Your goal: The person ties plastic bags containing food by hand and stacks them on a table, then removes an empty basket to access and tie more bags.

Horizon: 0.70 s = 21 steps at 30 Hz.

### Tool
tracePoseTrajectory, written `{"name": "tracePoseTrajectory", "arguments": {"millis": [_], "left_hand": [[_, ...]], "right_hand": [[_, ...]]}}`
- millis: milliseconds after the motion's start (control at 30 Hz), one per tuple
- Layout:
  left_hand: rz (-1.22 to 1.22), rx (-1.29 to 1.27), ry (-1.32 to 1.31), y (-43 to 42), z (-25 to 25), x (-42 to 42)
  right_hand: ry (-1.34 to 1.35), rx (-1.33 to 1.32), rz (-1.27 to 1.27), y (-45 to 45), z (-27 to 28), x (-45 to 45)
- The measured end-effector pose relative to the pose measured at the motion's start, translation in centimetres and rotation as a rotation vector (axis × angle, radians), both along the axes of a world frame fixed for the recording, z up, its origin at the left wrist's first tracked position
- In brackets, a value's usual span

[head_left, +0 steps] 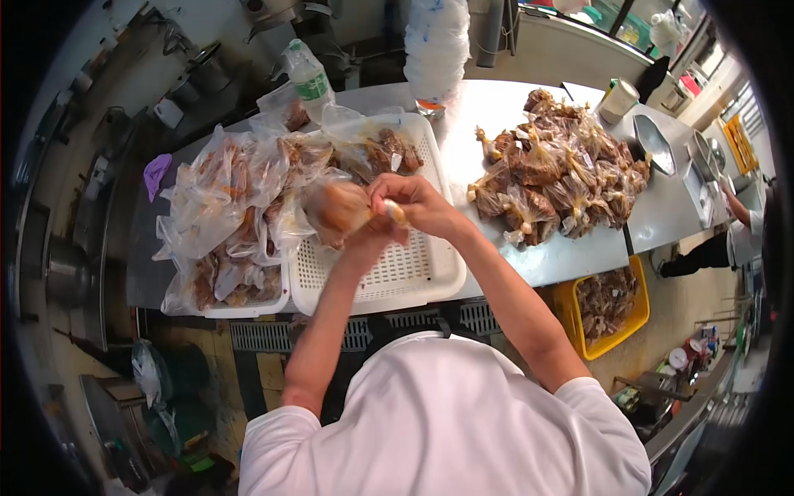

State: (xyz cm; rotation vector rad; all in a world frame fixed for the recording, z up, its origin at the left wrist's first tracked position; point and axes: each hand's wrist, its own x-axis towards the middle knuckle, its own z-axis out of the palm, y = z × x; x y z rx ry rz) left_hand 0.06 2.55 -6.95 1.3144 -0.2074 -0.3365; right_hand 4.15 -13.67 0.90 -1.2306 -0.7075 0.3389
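Daylight pours in at the window point(624, 18) up on the right, and the steel table point(460, 153) throws it back in a white glare. The plastic stack point(434, 58) nearly washes out too. Over on the left it's dim, the stove side point(70, 269) murky and the floor point(217, 376) below the table in shade. Soft shadows crease the shirt point(488, 422). The bag point(335, 211) is smeared by motion, the left hand point(376, 236) blurs, and the right hand point(420, 205) looks crisper. Toward the rim everything bends, ending in black corners.
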Motion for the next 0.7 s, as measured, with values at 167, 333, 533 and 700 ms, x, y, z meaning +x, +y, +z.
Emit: {"name": "tracePoseTrajectory", "arguments": {"millis": [167,333,533,700], "left_hand": [[0.109,-0.137,-0.14,3.5,5.5,2.4],[0.664,0.852,-0.849,-1.8,6.0,-0.2],[0.626,0.462,-0.579,-0.6,6.0,2.0],[0.489,0.263,-0.361,-1.8,5.6,2.1]], "right_hand": [[0.096,-0.225,-0.398,0.8,-2.2,-0.3],[0.149,-0.124,-0.645,2.1,-2.9,-2.2],[0.373,-0.026,-0.452,0.5,-3.6,-1.8],[0.195,-0.02,-0.503,-1.0,-4.5,-1.4]]}}
